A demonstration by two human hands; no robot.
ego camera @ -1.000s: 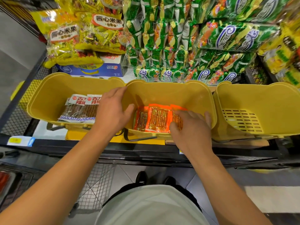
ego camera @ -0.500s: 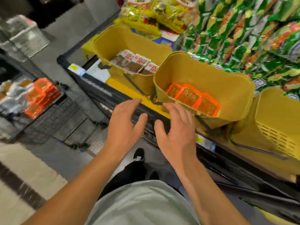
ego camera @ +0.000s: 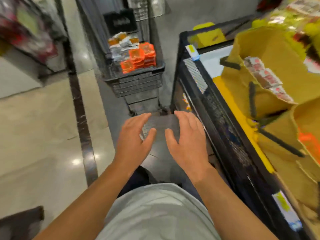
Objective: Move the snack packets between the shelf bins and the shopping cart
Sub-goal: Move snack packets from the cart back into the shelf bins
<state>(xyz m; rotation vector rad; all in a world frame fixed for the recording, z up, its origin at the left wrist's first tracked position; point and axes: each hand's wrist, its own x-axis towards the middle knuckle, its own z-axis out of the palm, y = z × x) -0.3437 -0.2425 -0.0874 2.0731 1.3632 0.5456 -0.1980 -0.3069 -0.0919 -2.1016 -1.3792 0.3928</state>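
Snack packets: flat orange foil packets (ego camera: 138, 58) stacked in my black wire shopping cart (ego camera: 136, 80), upper middle of the frame, with white and silver packets (ego camera: 121, 47) piled behind them.
Shelf bins: mustard-yellow plastic bins (ego camera: 270, 54) along the right edge; the upper one holds red-and-white packets of brown sticks (ego camera: 265, 78), and a blurred patch of orange (ego camera: 310, 144) shows in the lower one.
Left hand: my left hand (ego camera: 134, 135) holds nothing, fingers spread and relaxed, palm down, middle of the frame.
Right hand: my right hand (ego camera: 186, 135) is likewise empty and spread, just beside the black shelf edge (ego camera: 220, 129).
Key relation: the cart lies straight up the frame from both hands, well apart from them; the bins lie off to the right. The left hand seems slightly nearer the orange stack.
Step, as I judge it: reaching toward the cart for more packets.
Risk: motion blur hides the stack's edges.
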